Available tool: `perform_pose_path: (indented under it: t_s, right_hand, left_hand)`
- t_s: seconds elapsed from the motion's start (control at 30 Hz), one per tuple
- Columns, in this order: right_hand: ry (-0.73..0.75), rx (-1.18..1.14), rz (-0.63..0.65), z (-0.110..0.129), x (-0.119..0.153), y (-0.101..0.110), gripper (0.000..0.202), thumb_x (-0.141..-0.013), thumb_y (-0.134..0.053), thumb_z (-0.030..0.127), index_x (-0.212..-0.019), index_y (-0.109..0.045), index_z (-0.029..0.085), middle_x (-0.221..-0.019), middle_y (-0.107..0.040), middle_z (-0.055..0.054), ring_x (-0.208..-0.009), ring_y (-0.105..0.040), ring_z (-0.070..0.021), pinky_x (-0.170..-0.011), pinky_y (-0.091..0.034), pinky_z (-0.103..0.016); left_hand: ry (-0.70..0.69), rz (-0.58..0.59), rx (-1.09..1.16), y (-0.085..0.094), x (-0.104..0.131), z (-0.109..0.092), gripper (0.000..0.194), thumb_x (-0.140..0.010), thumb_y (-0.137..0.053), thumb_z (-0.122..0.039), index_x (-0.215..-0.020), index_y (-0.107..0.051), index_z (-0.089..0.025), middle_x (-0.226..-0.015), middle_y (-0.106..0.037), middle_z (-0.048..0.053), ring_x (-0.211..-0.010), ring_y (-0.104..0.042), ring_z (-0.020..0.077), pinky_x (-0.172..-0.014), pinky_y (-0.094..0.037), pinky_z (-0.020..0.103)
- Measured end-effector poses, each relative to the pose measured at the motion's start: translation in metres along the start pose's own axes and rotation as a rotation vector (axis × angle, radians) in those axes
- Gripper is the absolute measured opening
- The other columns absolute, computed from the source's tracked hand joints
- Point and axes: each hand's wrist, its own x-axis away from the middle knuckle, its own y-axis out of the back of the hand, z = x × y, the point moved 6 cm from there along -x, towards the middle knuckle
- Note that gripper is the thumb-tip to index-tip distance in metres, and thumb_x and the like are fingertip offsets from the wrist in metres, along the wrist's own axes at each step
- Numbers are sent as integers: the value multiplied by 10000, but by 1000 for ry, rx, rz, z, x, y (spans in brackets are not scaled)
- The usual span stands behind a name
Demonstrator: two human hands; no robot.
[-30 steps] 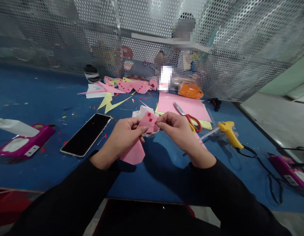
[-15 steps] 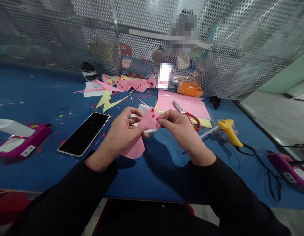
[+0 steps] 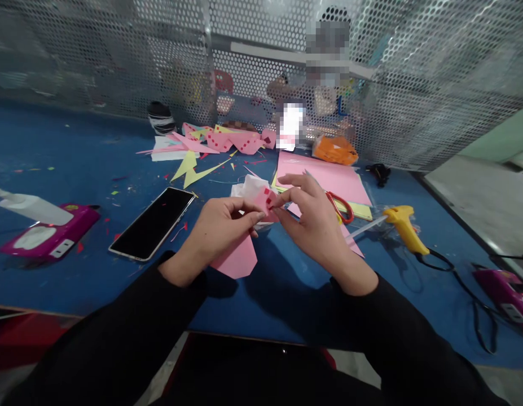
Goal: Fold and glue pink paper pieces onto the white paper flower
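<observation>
A pink paper piece [image 3: 238,258] with small red squares near its upper end is pinched between the thumb and fingers of my left hand [image 3: 221,225]. My right hand [image 3: 314,225] has its thumb and index finger together at the paper's upper right corner, by the red squares, with the other fingers raised. Whether those fingertips hold a small red square or the paper's edge is too small to tell. Behind the paper stands a white crumpled lining [image 3: 249,187] in a small container, partly hidden by my hands.
Red-handled scissors [image 3: 341,207] lie on pink sheets [image 3: 324,177] behind my right hand. A yellow glue gun [image 3: 405,228] with its cord is at right. A phone [image 3: 153,224] and a purple power strip [image 3: 53,234] lie left. Paper scraps [image 3: 202,172] and a mesh screen stand behind.
My right hand's middle and other fingers have lifted and spread. My left hand has shifted slightly down and right over the paper. The whole view has shifted a little.
</observation>
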Motion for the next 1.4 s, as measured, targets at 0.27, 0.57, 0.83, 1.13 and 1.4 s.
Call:
perform_pose_path:
  t_s: [0.27,0.57,0.83,1.13,1.4]
  right_hand:
    - [103,93,70,9,2,-5,155,-841,-569,92,-856,-597,244,-1231,-658,-96,-1330,-515,-297,-1083,-383,-543]
    - [50,40,32,4,2,-4,117,-875,-587,137,-885,-639,241,-1202,-677,-91,-1328,-520,-284,-1098,-388,-524]
    - [-117,-87,-44,-6,1,3,66,-867,-648,197,-826,-680,237,-1195,-683,-88,-1287,-555,-271,-1118,-380,-544]
    - [-78,-27,-10,-3,3,-3,45,-862,-667,225,-818,-666,233,-1273,-655,-95,-1392,-452,-298,-1136,-353,-563]
    - [-109,-111,7,-3,2,-1,90,-866,-616,183,-793,-618,236,-1286,-650,-96,-1383,-463,-274,-1140,-328,-553]
  left_hand:
    - [-76,2,-129,1,0,-1,192,-801,-692,-372,-813,-742,-187,-656,-717,-3,-587,-673,153,-645,-508,271]
    - [-84,23,-115,-1,0,-6,150,-809,-679,-322,-799,-733,-183,-640,-707,-9,-579,-663,145,-623,-491,262]
    - [-48,12,-19,0,2,-5,176,-832,-681,-361,-809,-722,-192,-616,-691,-1,-599,-658,163,-671,-518,296]
    - [-82,20,-54,-2,3,-7,155,-824,-678,-355,-802,-720,-207,-664,-708,4,-607,-663,160,-671,-530,302]
    - [-81,15,-31,-2,3,-6,167,-818,-679,-360,-811,-722,-198,-669,-712,10,-602,-659,156,-661,-528,297]
